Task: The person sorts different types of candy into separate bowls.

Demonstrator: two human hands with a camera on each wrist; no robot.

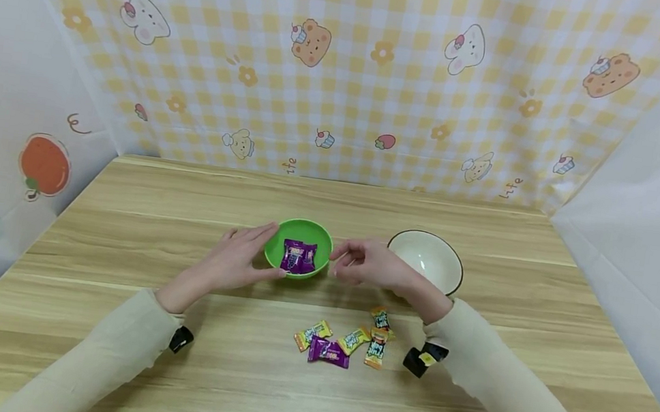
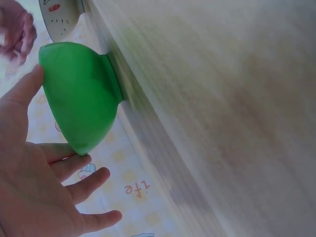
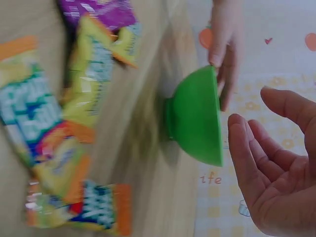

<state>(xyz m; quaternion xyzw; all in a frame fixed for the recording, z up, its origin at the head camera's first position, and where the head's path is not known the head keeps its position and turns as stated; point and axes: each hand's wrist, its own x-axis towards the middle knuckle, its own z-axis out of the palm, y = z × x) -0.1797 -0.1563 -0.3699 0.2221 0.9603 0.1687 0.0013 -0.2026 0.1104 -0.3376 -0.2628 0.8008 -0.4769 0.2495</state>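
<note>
A green bowl stands upright around the middle of the wooden bench, closer to the far edge than to the near one. The person's left hand spreads thumb and fingers wide along its left side, the thumb and forefinger touching the rim; how firmly they press, one cannot tell. The right hand is empty, fingers loosely bent and thumb apart, just beside the bowl's right rim. The two hands are apart, with the bowl between them.

Two purple packets lie inside the bowl. A white bowl with a dark rim stands to the right, toward the bench's far right corner, partly behind the right forearm. Between the green bowl and the near edge lie a purple wrapper, two yellow sweets and two "Fruit ball" packets touching each other. Behind the far edge hangs a yellow-checked curtain.
</note>
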